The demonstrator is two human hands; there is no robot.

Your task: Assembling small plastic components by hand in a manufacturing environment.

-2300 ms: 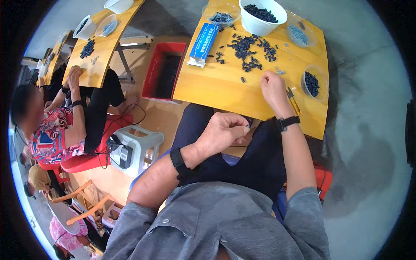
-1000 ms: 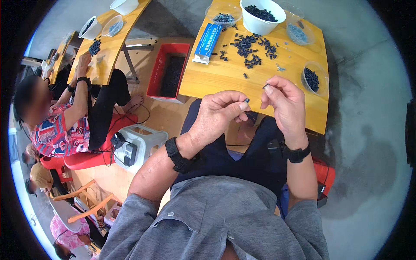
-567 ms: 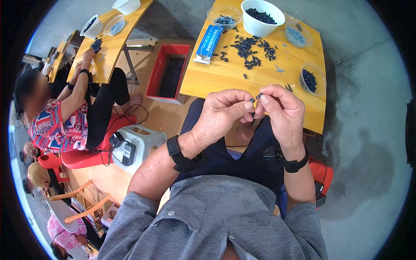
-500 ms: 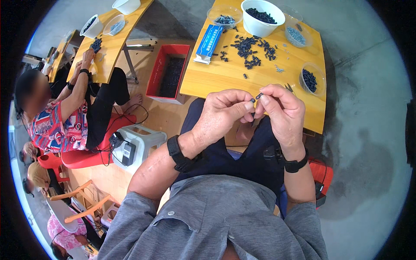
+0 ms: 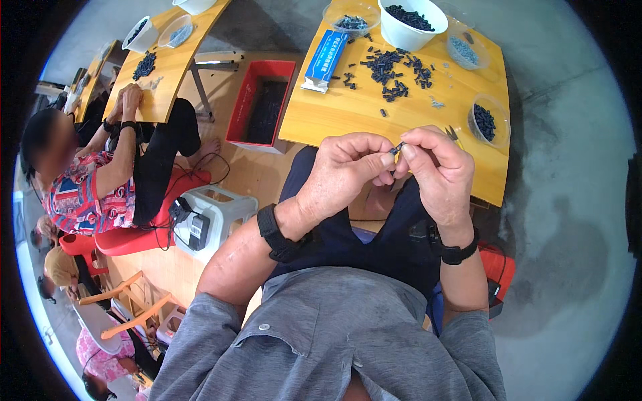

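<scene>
the small dark part (image 5: 398, 148) sits pinched between both hands, just on the near side of the yellow table (image 5: 348, 120), above the person's lap and close to the table's near edge. the left hand (image 5: 344, 170) is curled narrow, thumb and forefinger closed on the part's lower left end; the right hand (image 5: 435, 167) is likewise closed down, its fingertips meeting the part from the right, so the two pinches touch or nearly touch around it. neither hand is nearer than the other: the part lies right in the seam between them. its long axis seems to run on a slant, lower left end toward the left thumb, upper right end rising toward the table edge, though it is so small and so covered by fingertips that the pointing end cannot be told for sure. farther back on the table from this spot lies a scatter of like dark pieces (image 5: 391, 67), beyond them a white bowl (image 5: 412, 23) filled with more, a blue packet (image 5: 326, 57) to their left, and a clear dish (image 5: 488, 120) of pieces near the table's right edge, just beyond the right hand.
</scene>
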